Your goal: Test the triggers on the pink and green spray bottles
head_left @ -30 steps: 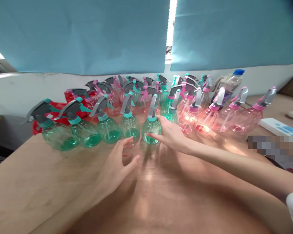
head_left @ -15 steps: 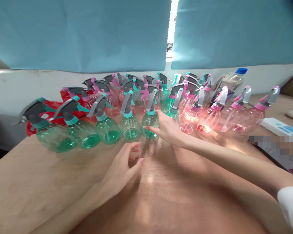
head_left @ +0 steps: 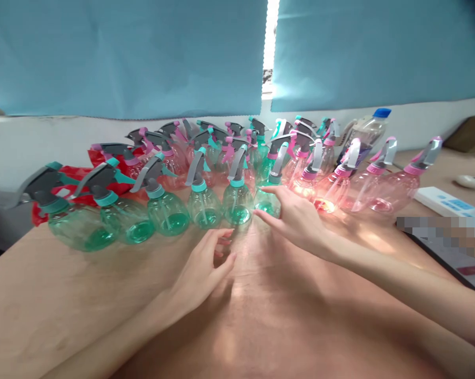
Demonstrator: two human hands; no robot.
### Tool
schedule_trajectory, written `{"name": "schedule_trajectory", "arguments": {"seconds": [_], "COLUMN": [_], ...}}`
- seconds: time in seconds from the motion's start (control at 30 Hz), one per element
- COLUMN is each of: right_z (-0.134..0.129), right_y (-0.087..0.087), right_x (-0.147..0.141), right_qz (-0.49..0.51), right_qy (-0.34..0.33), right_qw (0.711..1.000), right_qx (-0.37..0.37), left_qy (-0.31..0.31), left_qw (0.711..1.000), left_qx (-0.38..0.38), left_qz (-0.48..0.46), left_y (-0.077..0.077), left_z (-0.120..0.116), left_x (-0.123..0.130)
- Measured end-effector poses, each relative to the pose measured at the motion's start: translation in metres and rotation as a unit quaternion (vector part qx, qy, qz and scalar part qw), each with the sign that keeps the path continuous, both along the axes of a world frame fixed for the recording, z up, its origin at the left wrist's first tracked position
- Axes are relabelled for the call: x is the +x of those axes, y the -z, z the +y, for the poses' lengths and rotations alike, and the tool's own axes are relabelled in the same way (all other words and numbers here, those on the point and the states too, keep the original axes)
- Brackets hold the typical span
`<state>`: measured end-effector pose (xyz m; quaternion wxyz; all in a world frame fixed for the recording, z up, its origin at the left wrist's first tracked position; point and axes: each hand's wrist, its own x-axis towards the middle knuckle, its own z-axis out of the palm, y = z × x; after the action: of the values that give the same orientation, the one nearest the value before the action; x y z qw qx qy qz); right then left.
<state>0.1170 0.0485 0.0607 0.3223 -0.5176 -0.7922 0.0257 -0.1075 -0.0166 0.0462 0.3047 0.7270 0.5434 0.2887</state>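
Several green and pink spray bottles stand in rows. My right hand (head_left: 300, 218) has its thumb and fingers apart at a green bottle (head_left: 267, 202) right of the middle; whether it touches that bottle is unclear. Just left of it stands another green bottle (head_left: 238, 202), free of my hands. My left hand (head_left: 203, 266) hovers over the table with curved, spread fingers and holds nothing. A green bottle with a turquoise collar (head_left: 204, 208) is nearest to it. Pink bottles (head_left: 334, 192) make up the right part of the front row.
Red plastic (head_left: 79, 179) lies behind the left bottles. At the back right are a clear bottle with a blue cap (head_left: 369, 134), a white box (head_left: 442, 200) and a white mouse (head_left: 469, 181). The wooden table (head_left: 56, 300) ends at the left. Blue curtains hang behind.
My right hand has moved right, off the middle green bottle and over to the one beside it. My left hand keeps nearly the same pose. The view has shifted slightly.
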Motion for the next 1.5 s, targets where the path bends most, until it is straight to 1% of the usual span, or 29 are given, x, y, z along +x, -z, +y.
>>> {"name": "schedule_trajectory", "arguments": {"seconds": [0.07,0.13,0.23,0.3,0.4,0.47,0.57,0.67,0.77,0.87,0.93,1.07,1.13,1.2,1.3,1.37,1.43,1.5], "right_z": [-0.002,0.000,0.010,0.017,0.028,0.034,0.042,0.045,0.043,0.034,0.023,-0.007,-0.023,-0.038,-0.055,-0.064,-0.072,-0.079], "right_y": [0.001,0.002,0.003,0.001,-0.002,-0.003,-0.003,-0.004,-0.004,-0.004,-0.003,0.000,0.003,0.007,0.015,0.021,0.026,0.029], "right_x": [0.020,0.038,0.050,0.047,0.035,0.025,0.015,0.012,0.013,0.016,0.018,0.025,0.030,0.034,0.038,0.040,0.042,0.043], "right_qz": [0.012,0.032,0.055,0.068,0.073,0.071,0.055,0.025,0.001,-0.012,-0.018,-0.027,-0.030,-0.029,-0.019,-0.006,0.010,0.027], "right_qy": [0.030,0.042,0.045,0.044,0.042,0.048,0.076,0.101,0.109,0.112,0.106,0.076,0.045,0.027,0.012,-0.005,-0.035,-0.064], "right_qw": [0.999,0.998,0.997,0.997,0.994,0.993,0.991,0.988,0.987,0.987,0.987,0.990,0.993,0.997,1.000,1.000,0.999,0.996], "right_qx": [0.017,0.019,0.007,-0.020,-0.065,-0.076,-0.094,-0.114,-0.119,-0.118,-0.121,-0.119,-0.102,-0.073,-0.022,0.011,0.036,0.053], "left_qy": [0.008,0.012,0.014,0.024,0.041,0.044,0.040,0.034,0.036,0.027,0.004,-0.055,-0.065,-0.044,0.021,0.055,0.076,0.092], "left_qw": [1.000,1.000,1.000,1.000,0.999,0.999,0.999,0.999,0.999,0.999,0.999,0.995,0.993,0.993,0.992,0.990,0.986,0.982], "left_qx": [0.006,0.011,0.012,0.013,0.015,0.014,0.007,0.005,0.004,0.017,0.039,0.078,0.085,0.093,0.095,0.093,0.092,0.109], "left_qz": [-0.005,-0.003,0.004,0.000,-0.016,-0.021,-0.018,-0.016,-0.012,-0.014,-0.018,-0.037,-0.047,-0.056,-0.076,-0.092,-0.113,-0.127], "left_y": [0.000,0.000,-0.001,-0.002,-0.002,-0.002,0.000,0.002,0.000,-0.004,-0.009,-0.018,-0.023,-0.028,-0.034,-0.037,-0.039,-0.039], "left_z": [0.003,0.007,0.010,0.011,0.010,0.008,0.004,0.000,-0.004,-0.008,-0.009,-0.003,0.003,0.009,0.015,0.015,0.013,0.011], "left_x": [0.005,0.011,0.021,0.027,0.035,0.037,0.037,0.037,0.037,0.038,0.041,0.050,0.059,0.070,0.092,0.106,0.118,0.126]}}
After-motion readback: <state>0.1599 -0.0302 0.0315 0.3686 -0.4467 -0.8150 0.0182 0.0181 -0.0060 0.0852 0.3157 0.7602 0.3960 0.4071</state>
